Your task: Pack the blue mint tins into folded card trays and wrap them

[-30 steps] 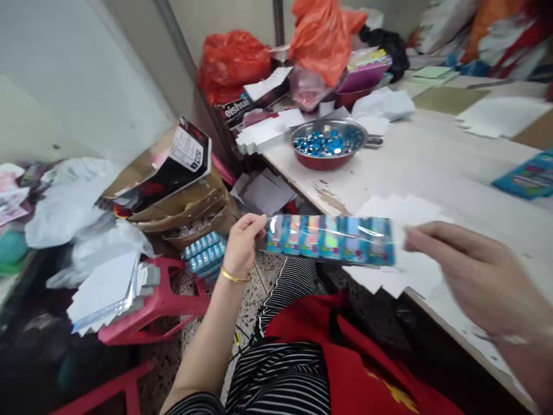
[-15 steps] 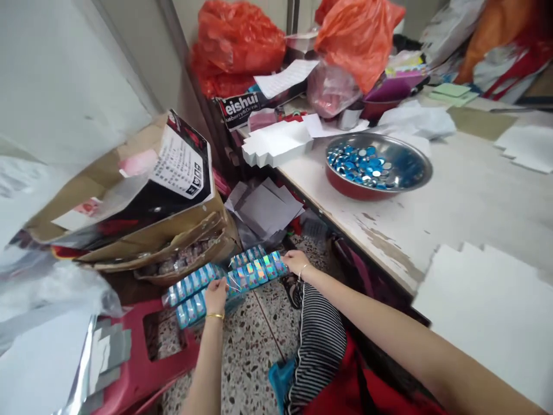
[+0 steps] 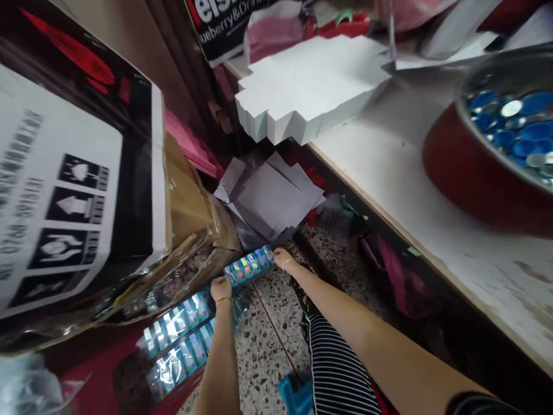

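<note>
Both arms reach down to the floor beside the table. My left hand [image 3: 220,287] and my right hand [image 3: 283,259] each grip one end of a long blue strip pack of small items [image 3: 249,267] wrapped in clear film. It hovers just past a pile of similar blue strip packs [image 3: 179,334] lying on a red stool [image 3: 103,369]. A gold bangle circles my left wrist. Both hands are closed on the pack's ends.
A large cardboard box [image 3: 64,173] with printed labels leans at left. Grey card sheets [image 3: 270,199] lie on the floor. On the white table [image 3: 389,167] sit a stack of white die-cut cards [image 3: 311,92] and a red bowl [image 3: 484,167] of blue gems.
The strip pack went from in front of my lap down to the floor by the stool. My head has dipped lower and closer; both hands still hold the pack.
</note>
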Available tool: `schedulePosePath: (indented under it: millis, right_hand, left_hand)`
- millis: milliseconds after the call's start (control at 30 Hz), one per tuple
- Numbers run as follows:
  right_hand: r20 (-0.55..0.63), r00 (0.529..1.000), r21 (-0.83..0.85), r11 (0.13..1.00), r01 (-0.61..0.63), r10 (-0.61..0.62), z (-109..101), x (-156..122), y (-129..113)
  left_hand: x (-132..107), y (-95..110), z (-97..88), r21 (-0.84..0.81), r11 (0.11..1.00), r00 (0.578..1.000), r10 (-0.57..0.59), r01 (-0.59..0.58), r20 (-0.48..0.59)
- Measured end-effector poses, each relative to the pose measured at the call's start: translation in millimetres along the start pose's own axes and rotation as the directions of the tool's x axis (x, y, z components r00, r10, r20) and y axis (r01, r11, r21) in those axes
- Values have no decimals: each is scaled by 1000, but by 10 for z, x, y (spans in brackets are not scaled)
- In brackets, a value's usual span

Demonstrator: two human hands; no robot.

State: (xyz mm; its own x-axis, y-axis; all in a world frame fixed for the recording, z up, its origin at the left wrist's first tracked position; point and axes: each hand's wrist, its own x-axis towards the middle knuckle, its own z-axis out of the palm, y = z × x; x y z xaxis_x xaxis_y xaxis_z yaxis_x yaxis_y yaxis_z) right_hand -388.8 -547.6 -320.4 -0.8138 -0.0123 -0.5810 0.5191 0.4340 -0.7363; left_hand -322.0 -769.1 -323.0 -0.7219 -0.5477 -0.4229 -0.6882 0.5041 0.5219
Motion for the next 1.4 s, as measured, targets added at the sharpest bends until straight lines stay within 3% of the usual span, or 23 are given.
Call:
schedulePosePath:
  millis: [67, 133, 267, 300, 367, 400, 467, 500, 567, 633, 667, 700, 733, 767, 833, 933, 1100, 1167, 1267, 1400]
  right_hand:
    - [21, 1000, -49, 999, 9, -8, -36, -14, -13]
    - [23, 999, -101, 994, 46, -44, -110, -213, -79]
    - [15, 985, -202, 965, 169, -169, -471, -1141, -280]
    - [46, 969, -220, 943, 249, -245, -629, -1436, -321]
    - [174, 795, -292, 740, 605, -581, -1042, -2065, -365]
    - [173, 724, -322, 656, 683, -668, -1294, -2401, -359]
    - [8, 668, -401, 610, 684, -744, -1848, -3107, -273]
    - [-138, 653, -431, 639, 637, -745, -2127, -3463, -184]
    - [-484, 580, -443, 755, 483, -655, -2634, -4128, 89]
    - [-742, 453, -368, 865, 341, -495, -3011, -4684, 459]
    - [-828, 401, -291, 912, 289, -392, -3139, -4915, 660]
    - [-887, 361, -200, 945, 260, -287, -3225, -5118, 861]
    - [-922, 339, -106, 963, 249, -189, -3273, -5295, 1055]
    - [-936, 333, -25, 967, 252, -111, -3286, -5448, 1238]
    - [-932, 361, 88, 956, 279, -20, -3233, -5686, 1557]
    - [-898, 440, 176, 928, 328, 14, -3055, -5886, 1915]
    - [-847, 531, 213, 890, 404, -38, -2810, -5928, 2226]
    - [-857, 503, 112, 914, 391, -110, -2774, -5899, 2241]
    - [-872, 422, -130, 948, 292, -249, -2807, -5817, 2132]
    - [-816, 416, -373, 915, 151, -401, -3006, -5613, 1908]
  left_hand:
    - [11, 39, 60, 35, 999, 996, -31, 34, -79]
    - [-92, 111, 59, 57, 998, 991, -4, 12, -136]
    - [-631, 368, -6, 35, 981, 974, 193, -190, -120]
    - [-820, 470, -5, 9, 947, 935, 320, -322, -154]
    - [-1285, 741, 26, -71, 813, 812, 565, -578, -150]
    - [-1571, 906, 45, -123, 727, 738, 664, -675, -124]
    - [-2257, 1266, 73, -244, 512, 534, 845, -823, -26]
    - [-2641, 1441, 85, -316, 387, 394, 918, -866, 44]
    - [-3415, 1746, 134, -444, 129, 63, 985, -887, 160]
    - [-4083, 1961, 239, -507, -120, -282, 924, -854, 257]
    - [-4345, 2034, 310, -517, -222, -418, 858, -827, 298]
    - [-4551, 2088, 386, -521, -306, -523, 781, -797, 342]
    - [-4702, 2128, 461, -519, -367, -594, 706, -772, 386]
    - [-4802, 2158, 527, -515, -405, -636, 643, -756, 427]
    - [-4888, 2204, 617, -512, -429, -664, 559, -744, 497]
    - [-4885, 2271, 629, -525, -411, -665, 517, -746, 540]
    - [-4923, 2428, 511, -566, -441, -717, 453, -696, 529]
    - [-4975, 2509, 478, -546, -494, -737, 456, -676, 500]
    - [-5083, 2650, 434, -488, -557, -740, 505, -672, 443]
    - [-5242, 2818, 324, -486, -524, -706, 616, -699, 350]
